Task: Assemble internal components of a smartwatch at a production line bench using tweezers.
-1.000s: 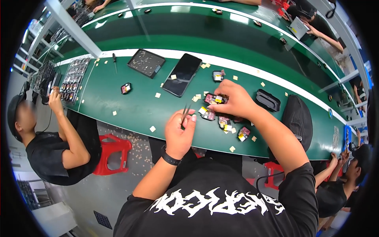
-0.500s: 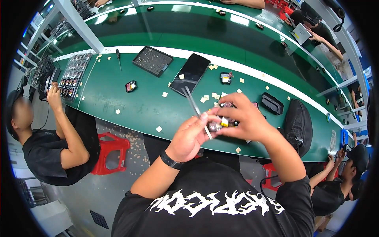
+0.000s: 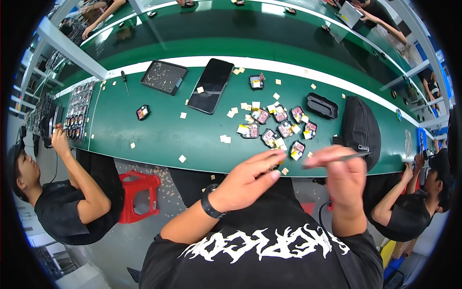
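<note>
The right hand (image 3: 345, 176) pinches tweezers (image 3: 355, 156); whether the left hand (image 3: 245, 182) grips anything cannot be told. Circuit modules (image 3: 285, 129) crowd just beyond both hands: a low tweezer sweep could displace them.

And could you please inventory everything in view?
Bench: one, green, across the middle
Clustered modules: at least eight, black and pink, right of centre
Lone modules: two, black-rimmed, beyond cluster and further left
Pale squares: many, cream, scattered
Phone: one, black, bench's far side
Tray: one, black, left of phone
Screwdriver: one, dark, left of tray
Open case: one, black, right of cluster
Bag: one, black, right of case
Packs: several, clear and dark, far left
Stool: one plainly, red, lower left
Co-workers: several, mostly black-clothed, around benches
Box: one, white, top right
Tweezers: one pair, dark, in right hand
Wristband: one, black, left wrist
Left hand, right hand: two, bare, near edge
</note>
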`<act>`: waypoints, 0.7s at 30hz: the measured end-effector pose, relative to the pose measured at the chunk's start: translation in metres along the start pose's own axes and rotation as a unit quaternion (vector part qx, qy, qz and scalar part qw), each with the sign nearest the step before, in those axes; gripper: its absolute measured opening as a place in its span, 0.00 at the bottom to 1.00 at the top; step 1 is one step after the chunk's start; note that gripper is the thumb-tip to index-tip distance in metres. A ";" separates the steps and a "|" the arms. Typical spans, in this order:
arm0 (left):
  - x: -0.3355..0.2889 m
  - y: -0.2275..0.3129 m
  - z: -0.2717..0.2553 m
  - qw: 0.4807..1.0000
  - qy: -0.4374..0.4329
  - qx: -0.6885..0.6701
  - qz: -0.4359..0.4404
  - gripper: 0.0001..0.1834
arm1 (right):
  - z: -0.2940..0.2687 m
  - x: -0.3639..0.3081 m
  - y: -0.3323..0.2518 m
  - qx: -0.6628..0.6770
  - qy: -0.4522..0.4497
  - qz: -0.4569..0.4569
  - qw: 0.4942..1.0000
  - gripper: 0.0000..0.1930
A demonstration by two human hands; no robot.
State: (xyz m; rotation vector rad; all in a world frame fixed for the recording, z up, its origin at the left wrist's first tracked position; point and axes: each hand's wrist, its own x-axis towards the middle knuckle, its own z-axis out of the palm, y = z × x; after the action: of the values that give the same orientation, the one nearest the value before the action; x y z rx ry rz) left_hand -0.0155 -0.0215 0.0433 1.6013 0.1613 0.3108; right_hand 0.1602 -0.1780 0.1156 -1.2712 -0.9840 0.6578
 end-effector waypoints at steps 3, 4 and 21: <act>0.002 -0.004 -0.007 0.999 0.027 -0.019 0.005 0.24 | -0.046 -0.049 -0.002 0.005 0.138 0.003 0.990 0.12; 0.002 -0.001 -0.006 0.992 0.049 -0.095 -0.072 0.25 | -0.049 -0.060 -0.001 -0.026 0.143 0.045 0.988 0.14; 0.002 0.016 0.031 0.963 0.152 -0.188 -0.116 0.25 | 0.017 -0.044 0.006 0.063 -0.008 0.348 0.935 0.08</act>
State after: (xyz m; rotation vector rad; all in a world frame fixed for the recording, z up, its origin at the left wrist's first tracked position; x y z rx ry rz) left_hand -0.0058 -0.0520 0.0588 1.1388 0.4941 0.3784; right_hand 0.1263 -0.2064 0.0996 -1.5006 -0.4688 1.2543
